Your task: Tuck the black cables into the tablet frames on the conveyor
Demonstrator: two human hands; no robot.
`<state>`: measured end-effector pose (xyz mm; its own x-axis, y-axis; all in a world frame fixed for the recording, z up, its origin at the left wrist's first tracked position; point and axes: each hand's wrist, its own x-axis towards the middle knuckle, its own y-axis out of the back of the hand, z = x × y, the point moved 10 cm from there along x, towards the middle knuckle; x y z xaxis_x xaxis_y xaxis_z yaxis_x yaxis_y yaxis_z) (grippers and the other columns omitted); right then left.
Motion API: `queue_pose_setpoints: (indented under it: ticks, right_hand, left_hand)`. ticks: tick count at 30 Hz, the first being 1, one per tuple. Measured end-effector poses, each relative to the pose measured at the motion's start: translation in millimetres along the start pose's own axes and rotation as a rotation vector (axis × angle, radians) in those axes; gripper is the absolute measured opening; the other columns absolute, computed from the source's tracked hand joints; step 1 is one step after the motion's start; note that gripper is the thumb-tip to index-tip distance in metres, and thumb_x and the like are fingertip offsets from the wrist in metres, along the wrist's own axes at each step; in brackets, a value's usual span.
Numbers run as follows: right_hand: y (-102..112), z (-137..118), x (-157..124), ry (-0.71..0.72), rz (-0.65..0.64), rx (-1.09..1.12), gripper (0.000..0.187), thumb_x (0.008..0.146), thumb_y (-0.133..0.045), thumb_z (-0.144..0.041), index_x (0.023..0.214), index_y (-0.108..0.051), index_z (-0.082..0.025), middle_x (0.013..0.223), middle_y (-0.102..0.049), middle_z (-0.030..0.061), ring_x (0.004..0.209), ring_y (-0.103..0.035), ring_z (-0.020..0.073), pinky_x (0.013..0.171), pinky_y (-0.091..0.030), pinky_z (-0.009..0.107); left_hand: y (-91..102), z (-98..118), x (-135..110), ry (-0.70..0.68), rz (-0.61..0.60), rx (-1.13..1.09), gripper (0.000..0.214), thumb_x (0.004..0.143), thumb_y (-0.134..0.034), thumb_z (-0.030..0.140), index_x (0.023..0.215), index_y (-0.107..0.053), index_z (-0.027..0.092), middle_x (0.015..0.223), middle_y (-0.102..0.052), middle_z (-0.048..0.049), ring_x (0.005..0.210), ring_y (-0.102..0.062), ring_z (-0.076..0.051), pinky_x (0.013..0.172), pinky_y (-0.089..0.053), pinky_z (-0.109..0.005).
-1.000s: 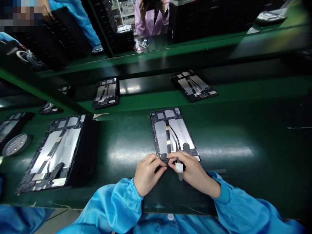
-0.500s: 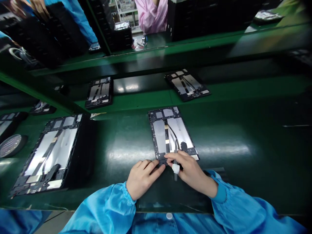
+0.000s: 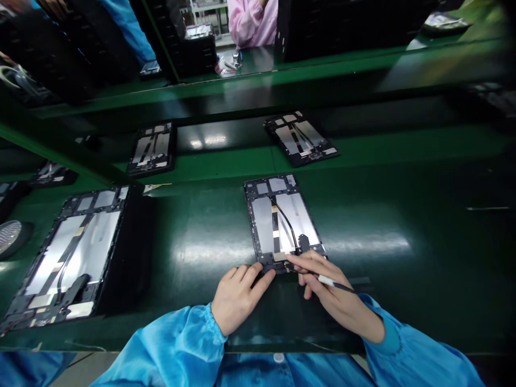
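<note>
An opened tablet [image 3: 292, 212] lies on the green bench in front of me, its silver inside, ribbon cable and black wire showing. My left hand [image 3: 238, 294] is at its lower left corner, index finger and thumb pressed on the bottom edge. In my right hand [image 3: 324, 285] is a slim dark tool [image 3: 336, 284] with a white band, pinched between closed fingers and slanting back over the hand. Its tip is near a pale strip [image 3: 284, 256] at the tablet's lower end, partly hidden by the fingers.
A stack topped by another opened tablet [image 3: 76, 242] stands at left, beside a round dish [image 3: 12, 239]. Two more opened tablets, one left [image 3: 151, 149] and one right [image 3: 300, 138], lie farther back. A green post [image 3: 68, 148] slants across the left. Co-workers' sleeves [image 3: 252, 24] show behind.
My right hand has moved slightly right, and the tool has swung from upright beneath the fingers to lying back across the hand. The pale strip is now uncovered. My left hand stays put.
</note>
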<state>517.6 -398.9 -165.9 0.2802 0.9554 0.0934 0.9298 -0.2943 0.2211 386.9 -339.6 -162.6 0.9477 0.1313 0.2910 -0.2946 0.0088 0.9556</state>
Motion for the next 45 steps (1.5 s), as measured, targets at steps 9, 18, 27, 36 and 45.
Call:
queue_pose_setpoints:
  ticks: [9,18,27,36,45]
  right_hand:
    - [-9,15,-2,-0.061,0.04,0.056,0.014,0.097,-0.06,-0.03,0.104,-0.069,-0.023,0.086,-0.069,0.0047,0.062,-0.065,0.0168,0.047,-0.055,0.024]
    - [19,29,-10,-0.137,0.164,0.002,0.017,0.097,-0.058,-0.031,0.097,-0.071,-0.019,0.063,-0.068,0.0006,0.043,-0.059,0.0125,0.041,-0.051,0.021]
    - [-6,26,-1,-0.15,0.037,0.057,0.024,0.097,-0.059,-0.039,0.1,-0.072,-0.019,0.069,-0.069,0.0026,0.052,-0.064,0.0151,0.046,-0.054,0.023]
    - [19,41,-10,-0.214,0.136,0.035,0.031,0.096,-0.056,-0.045,0.096,-0.07,-0.018,0.06,-0.068,0.0014,0.04,-0.057,0.0133,0.04,-0.05,0.023]
    - [-9,17,1,-0.085,-0.008,0.107,0.023,0.098,-0.058,-0.039,0.102,-0.071,-0.02,0.095,-0.072,0.007,0.063,-0.069,0.0166,0.051,-0.058,0.025]
  left_hand:
    - [1.3,-2,0,0.015,0.007,-0.026,0.035,0.101,-0.035,0.013,0.13,-0.054,0.019,0.111,-0.06,-0.0096,0.084,-0.057,-0.018,0.07,-0.049,-0.03]
    - [-0.2,-3,-1,0.02,0.003,-0.031,0.035,0.101,-0.037,0.013,0.13,-0.055,0.02,0.111,-0.059,-0.0092,0.086,-0.056,-0.018,0.071,-0.049,-0.03]
    - [0.8,-3,0,0.006,0.004,-0.044,0.036,0.101,-0.034,0.013,0.13,-0.054,0.019,0.11,-0.059,-0.01,0.086,-0.057,-0.019,0.07,-0.051,-0.031]
    - [1.3,-4,-1,-0.001,-0.007,-0.036,0.037,0.1,-0.036,0.011,0.131,-0.054,0.021,0.113,-0.06,-0.0101,0.087,-0.058,-0.018,0.072,-0.052,-0.031]
    - [13.3,-8,-2,-0.022,0.063,-0.094,0.03,0.101,-0.044,0.013,0.124,-0.06,0.022,0.116,-0.064,-0.0075,0.088,-0.061,-0.016,0.069,-0.048,-0.028]
